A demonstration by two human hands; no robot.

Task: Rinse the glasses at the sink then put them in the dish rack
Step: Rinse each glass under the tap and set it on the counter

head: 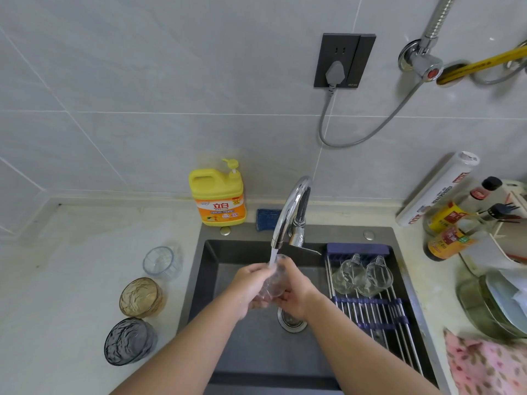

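Bright, even, diffuse; hardly shadowed. Glinting on the faucet (pixel 291 206) just beyond the left hand (pixel 248 289). Smeared by motion at the glass (pixel 273 285) between it and the right hand (pixel 296 297). Bowed tile lines (pixel 171 113) and soft detail far out to either side.

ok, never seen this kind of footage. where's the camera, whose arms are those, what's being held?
No robot here: this is one picture from a wide-angle camera worn on a person's head, looking down at their own bare arms. The left hand and right hand together grip a clear glass under water running from the tap, above the dark sink. A dish rack spans the sink's right side, with two clear glasses lying on it. On the counter left of the sink stand a clear tumbler, an amber glass and a grey glass. A yellow detergent bottle stands behind the sink.
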